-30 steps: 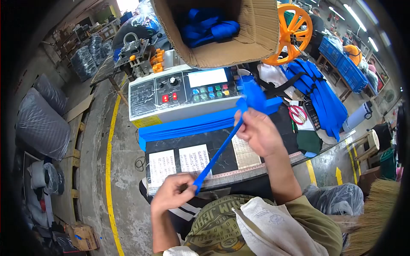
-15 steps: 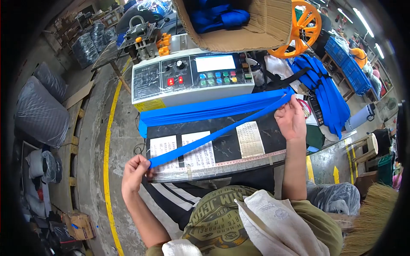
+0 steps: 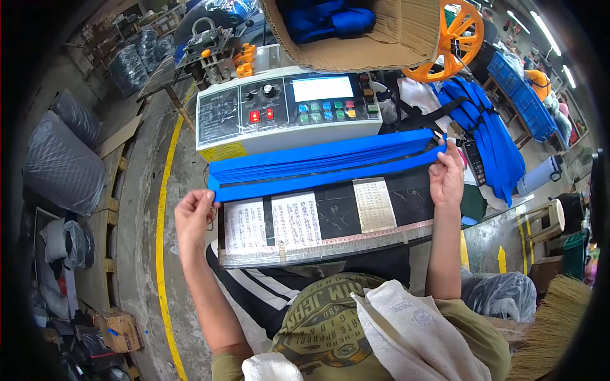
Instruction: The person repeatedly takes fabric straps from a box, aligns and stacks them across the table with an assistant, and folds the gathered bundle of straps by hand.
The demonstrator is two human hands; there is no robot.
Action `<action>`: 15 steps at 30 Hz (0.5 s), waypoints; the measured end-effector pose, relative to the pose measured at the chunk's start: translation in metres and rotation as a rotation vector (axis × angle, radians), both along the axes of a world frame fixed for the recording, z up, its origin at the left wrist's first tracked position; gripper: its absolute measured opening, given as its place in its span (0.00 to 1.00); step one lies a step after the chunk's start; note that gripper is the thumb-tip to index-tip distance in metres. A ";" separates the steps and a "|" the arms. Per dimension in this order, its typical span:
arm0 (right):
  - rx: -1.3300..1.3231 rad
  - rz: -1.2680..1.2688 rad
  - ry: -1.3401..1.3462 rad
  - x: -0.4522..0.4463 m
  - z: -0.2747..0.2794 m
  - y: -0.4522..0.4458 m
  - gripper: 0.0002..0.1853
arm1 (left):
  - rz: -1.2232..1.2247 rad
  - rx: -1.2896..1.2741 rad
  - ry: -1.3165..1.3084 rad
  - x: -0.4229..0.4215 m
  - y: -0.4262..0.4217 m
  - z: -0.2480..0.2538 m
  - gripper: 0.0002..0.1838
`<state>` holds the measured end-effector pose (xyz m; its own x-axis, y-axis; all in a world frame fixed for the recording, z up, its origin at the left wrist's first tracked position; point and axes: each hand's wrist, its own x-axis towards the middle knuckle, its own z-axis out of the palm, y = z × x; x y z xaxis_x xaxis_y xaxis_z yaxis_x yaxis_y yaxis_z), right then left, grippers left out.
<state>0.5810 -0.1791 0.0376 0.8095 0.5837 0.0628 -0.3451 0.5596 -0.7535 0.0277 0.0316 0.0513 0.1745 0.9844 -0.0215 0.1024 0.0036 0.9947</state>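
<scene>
A blue webbing strap [image 3: 330,178] is stretched almost level across the front of a bench. My left hand [image 3: 192,216] pinches its left end at the bench's left edge. At the other end, my right hand [image 3: 447,181] grips the strap between thumb and fingers. Just behind it lies a layered stack of similar blue straps [image 3: 305,157], along the foot of a control machine [image 3: 222,120] with a lit screen and coloured buttons. Under the strap, printed paper sheets [image 3: 293,222] and a measuring tape [image 3: 356,237] are fixed to the dark bench top [image 3: 337,213].
An open cardboard box [image 3: 356,57] holding blue material stands above the machine. More blue straps [image 3: 492,149] hang at the right, near a calculator [image 3: 472,159] and an orange wheel [image 3: 454,38]. A broom [image 3: 559,324] is at lower right. Wrapped bundles [image 3: 63,165] stand left.
My left hand has moved up and slightly left, bringing the strap from a slant to nearly level, close to the stack. My right hand has shifted slightly right and down.
</scene>
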 end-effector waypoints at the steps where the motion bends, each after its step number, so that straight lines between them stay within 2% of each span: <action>1: 0.001 0.007 -0.038 0.004 0.006 0.005 0.22 | 0.019 0.045 0.018 0.005 0.011 0.005 0.08; 6: -0.050 -0.135 0.000 0.027 0.008 0.033 0.23 | 0.019 0.122 0.060 0.023 0.058 0.009 0.08; 9: -0.268 -0.207 -0.143 0.038 0.006 0.043 0.20 | 0.017 0.148 0.101 0.029 0.069 0.008 0.09; 10: -0.269 -0.209 -0.142 0.041 0.004 0.044 0.20 | 0.015 0.147 0.102 0.030 0.071 0.007 0.09; 13: -0.447 -0.292 -0.361 0.050 -0.003 0.050 0.17 | 0.035 0.164 0.185 0.030 0.075 0.006 0.07; 15: -0.438 -0.283 -0.404 0.055 -0.010 0.053 0.18 | 0.040 0.172 0.185 0.027 0.076 0.005 0.07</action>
<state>0.6357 -0.1262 0.0272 0.8978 0.3927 0.1992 0.1283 0.1994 -0.9715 0.0544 0.1072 0.0566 0.1445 0.9824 0.1188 0.2860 -0.1564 0.9454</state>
